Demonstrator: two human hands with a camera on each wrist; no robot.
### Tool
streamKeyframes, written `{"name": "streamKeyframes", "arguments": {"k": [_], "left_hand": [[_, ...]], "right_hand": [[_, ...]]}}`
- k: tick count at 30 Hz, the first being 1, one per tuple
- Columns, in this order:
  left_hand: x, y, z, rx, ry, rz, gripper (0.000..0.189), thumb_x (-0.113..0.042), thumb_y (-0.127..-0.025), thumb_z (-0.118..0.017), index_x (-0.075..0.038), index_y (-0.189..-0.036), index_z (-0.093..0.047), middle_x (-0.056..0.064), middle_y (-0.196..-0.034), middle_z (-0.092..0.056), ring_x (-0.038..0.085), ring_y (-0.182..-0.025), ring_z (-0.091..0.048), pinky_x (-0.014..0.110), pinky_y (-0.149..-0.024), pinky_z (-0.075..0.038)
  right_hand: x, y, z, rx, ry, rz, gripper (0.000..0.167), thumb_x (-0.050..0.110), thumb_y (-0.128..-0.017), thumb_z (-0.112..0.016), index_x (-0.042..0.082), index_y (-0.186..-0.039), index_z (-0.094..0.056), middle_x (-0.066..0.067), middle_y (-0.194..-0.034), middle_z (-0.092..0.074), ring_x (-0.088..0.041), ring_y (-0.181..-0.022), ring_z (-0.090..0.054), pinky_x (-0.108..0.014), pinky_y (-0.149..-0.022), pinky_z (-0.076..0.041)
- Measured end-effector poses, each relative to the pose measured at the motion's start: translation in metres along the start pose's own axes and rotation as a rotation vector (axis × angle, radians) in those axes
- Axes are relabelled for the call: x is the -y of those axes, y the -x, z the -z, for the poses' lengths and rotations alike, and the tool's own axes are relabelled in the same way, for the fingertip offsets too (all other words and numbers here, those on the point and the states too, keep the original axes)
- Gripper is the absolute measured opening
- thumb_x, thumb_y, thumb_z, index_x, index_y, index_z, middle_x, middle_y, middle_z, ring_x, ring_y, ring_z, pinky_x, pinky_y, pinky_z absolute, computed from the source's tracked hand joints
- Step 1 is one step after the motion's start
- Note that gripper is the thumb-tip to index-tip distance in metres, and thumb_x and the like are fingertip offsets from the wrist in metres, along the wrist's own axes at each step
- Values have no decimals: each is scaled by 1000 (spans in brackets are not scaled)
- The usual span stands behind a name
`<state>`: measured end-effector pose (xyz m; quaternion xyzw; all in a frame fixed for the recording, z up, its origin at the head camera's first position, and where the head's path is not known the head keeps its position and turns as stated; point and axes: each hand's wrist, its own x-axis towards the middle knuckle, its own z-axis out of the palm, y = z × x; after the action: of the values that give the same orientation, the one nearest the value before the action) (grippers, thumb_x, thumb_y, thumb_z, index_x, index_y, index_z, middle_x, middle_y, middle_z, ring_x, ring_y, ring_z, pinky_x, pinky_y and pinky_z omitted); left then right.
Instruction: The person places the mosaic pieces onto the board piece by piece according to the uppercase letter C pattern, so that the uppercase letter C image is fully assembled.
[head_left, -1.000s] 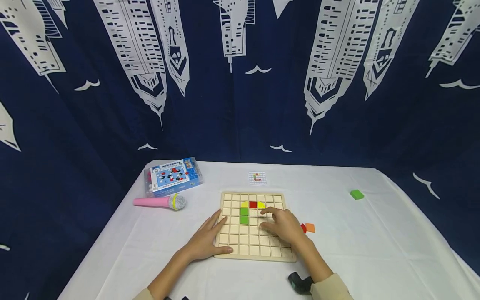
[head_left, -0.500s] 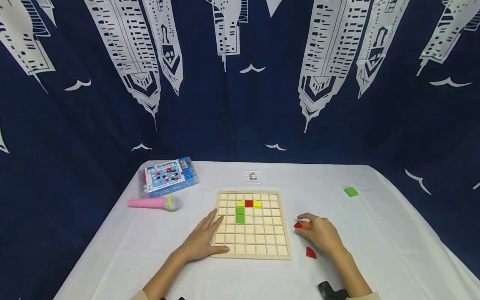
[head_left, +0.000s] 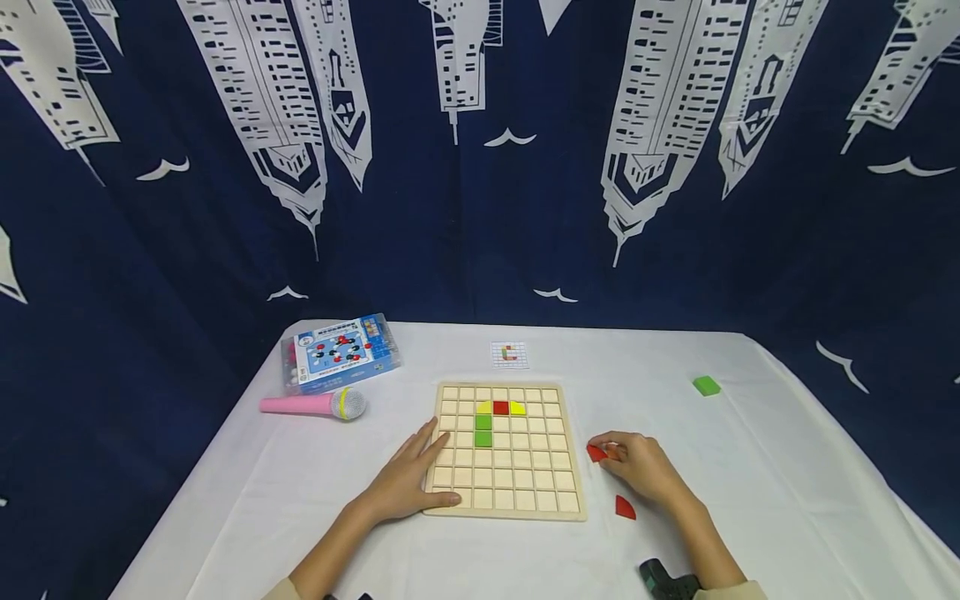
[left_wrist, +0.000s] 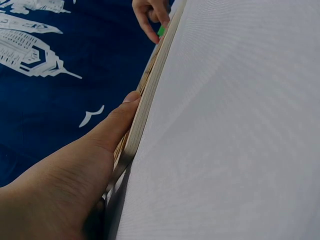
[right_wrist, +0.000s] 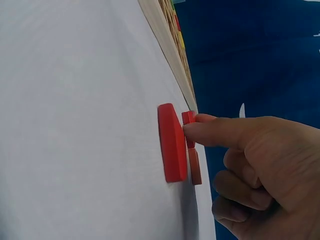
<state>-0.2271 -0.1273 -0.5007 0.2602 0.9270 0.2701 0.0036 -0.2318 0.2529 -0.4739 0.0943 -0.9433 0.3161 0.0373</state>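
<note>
A square wooden grid board [head_left: 504,475] lies on the table, holding two yellow tiles, a red square tile [head_left: 501,407] between them, and two green tiles [head_left: 483,430] below the left one. My left hand [head_left: 405,477] rests on the board's left edge with spread, fairly straight fingers; the left wrist view shows its thumb [left_wrist: 117,117] along the rim. Right of the board, my right hand [head_left: 645,468] pinches a small red tile [right_wrist: 188,118] between thumb and forefinger. An orange tile [right_wrist: 195,167] lies beside it, partly hidden in the head view. Nearer me lies a red quarter-circle tile [head_left: 625,507].
A small pattern card [head_left: 510,355] lies behind the board. At the left are a clear-and-blue boxed set [head_left: 341,354] and a pink microphone [head_left: 307,405]. A green tile [head_left: 707,386] sits far right. A black object [head_left: 663,581] is by the right wrist.
My right hand has moved off the board to the right, down to the loose tiles, and its fingertips have closed on a red one. My left hand stays on the board's edge.
</note>
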Motion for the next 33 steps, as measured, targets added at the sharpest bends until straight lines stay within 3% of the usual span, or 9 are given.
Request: {"name": "streamKeyframes", "arguments": {"k": [4,17,23,29,33], "left_hand": [[0,0,0,2,-4,2,101,-73,-70,-57,-11,-146,-29,11,-154,-8,32,-138,-12,50,-107,-20],[2,0,-1,10,-11,19,101,-73,-70,-57,-12,-146,-28,10,-154,-7,33,-138,-12,52,-107,-20],[1,0,-1,10,-1,18,102,-73,-70,-57,-13,-146,-28,10,-154,-6,31,-138,-11,50,-107,-19],[1,0,-1,5,2,12,101,-73,-70,-57,-13,-146,-27,9,-154,-6,30,-138,-10,49,-108,-18],[1,-1,-1,6,1,12,101,-73,-70,-57,-13,-146,-27,9,-154,-6,29,-139,-10,48,-108,-18]], "right_hand": [[-2,0,-2,8,-36,5,24,15,-74,-78,12,-97,-70,5,-57,-44,-5,-47,-31,-20,-43,-27],[-2,-3,-4,-35,59,-16,29,27,-72,-79,15,-96,-69,6,-49,-33,-8,-47,-24,-22,-43,-21],[-1,-5,-4,2,34,22,23,21,-76,-77,16,-97,-70,6,-50,-38,-6,-44,-26,-22,-42,-25],[-4,-6,2,-64,88,-17,28,15,-75,-76,11,-102,-69,4,-48,-33,-10,-46,-25,-24,-43,-22],[-6,-7,5,-61,92,-19,28,16,-75,-76,9,-101,-69,2,-49,-35,-11,-47,-28,-24,-43,-24]]}}
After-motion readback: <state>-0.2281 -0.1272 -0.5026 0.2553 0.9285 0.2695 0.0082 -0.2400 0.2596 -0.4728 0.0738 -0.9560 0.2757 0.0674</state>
